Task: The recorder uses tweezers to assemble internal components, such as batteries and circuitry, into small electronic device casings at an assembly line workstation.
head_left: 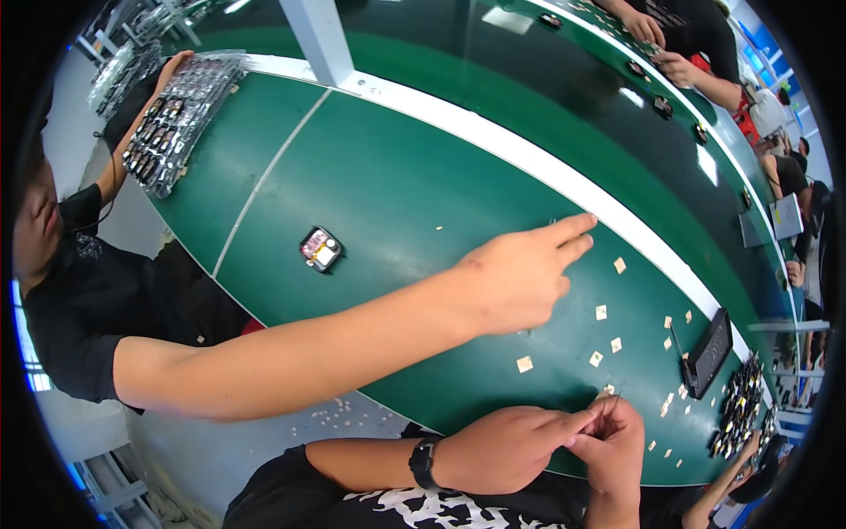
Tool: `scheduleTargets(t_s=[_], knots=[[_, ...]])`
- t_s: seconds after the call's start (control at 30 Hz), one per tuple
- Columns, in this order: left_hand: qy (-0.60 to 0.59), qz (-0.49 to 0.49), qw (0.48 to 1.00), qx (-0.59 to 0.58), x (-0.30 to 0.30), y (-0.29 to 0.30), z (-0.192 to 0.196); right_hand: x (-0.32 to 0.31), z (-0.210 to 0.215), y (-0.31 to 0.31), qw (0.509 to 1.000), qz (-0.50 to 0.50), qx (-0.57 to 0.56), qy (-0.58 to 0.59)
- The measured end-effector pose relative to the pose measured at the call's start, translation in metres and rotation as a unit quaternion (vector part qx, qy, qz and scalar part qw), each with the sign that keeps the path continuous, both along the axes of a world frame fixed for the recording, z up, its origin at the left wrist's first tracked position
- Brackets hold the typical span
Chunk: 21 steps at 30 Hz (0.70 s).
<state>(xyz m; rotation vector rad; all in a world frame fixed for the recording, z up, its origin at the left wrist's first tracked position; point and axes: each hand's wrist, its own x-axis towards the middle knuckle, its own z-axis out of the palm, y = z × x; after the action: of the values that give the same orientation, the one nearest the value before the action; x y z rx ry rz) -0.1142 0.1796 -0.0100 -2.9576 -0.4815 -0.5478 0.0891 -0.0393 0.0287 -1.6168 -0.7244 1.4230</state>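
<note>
At the near edge of the green table, my left hand (502,448), with a dark watch (424,464) on its wrist, meets my right hand (614,443) fingertip to fingertip. Both are closed in a pinch. Thin dark lines, like wire or fine tool tips, stick up by the right fingers; the thing they belong to is mostly hidden. A small pale square (609,390) shows just beyond the fingertips. Past my hands, a co-worker's hand (520,278) reaches over the table with its fingers stretched out. A small square device (321,249) with its inside exposed lies farther left.
Pale paper squares (525,364) are scattered over the green table (388,167). To the right are a black tray (708,354) and a pile of small dark parts (738,408). Clear plastic trays (189,115) hold devices at far left. A metal post (317,40) stands behind.
</note>
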Motion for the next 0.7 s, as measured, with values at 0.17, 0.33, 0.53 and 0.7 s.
scheduleTargets(t_s=[0.17, 0.33, 0.53, 0.7], knots=[[0.125, -0.061, 0.99, -0.025, -0.02, 0.017, 0.031, 0.008, -0.004, 0.0, 1.0, -0.011, -0.011, -0.016], [0.019, -0.028, 0.993, -0.11, -0.032, -0.016, 0.055, 0.01, -0.006, -0.007, 0.996, 0.038, 0.047, 0.066], [-0.371, -0.01, 0.702, -0.608, 0.022, -0.175, -0.001, 0.028, 0.008, -0.016, 0.999, 0.024, 0.023, -0.041], [-0.358, 0.027, 0.697, -0.621, 0.009, -0.171, 0.022, 0.023, 0.018, -0.013, 0.994, -0.041, -0.044, -0.089]])
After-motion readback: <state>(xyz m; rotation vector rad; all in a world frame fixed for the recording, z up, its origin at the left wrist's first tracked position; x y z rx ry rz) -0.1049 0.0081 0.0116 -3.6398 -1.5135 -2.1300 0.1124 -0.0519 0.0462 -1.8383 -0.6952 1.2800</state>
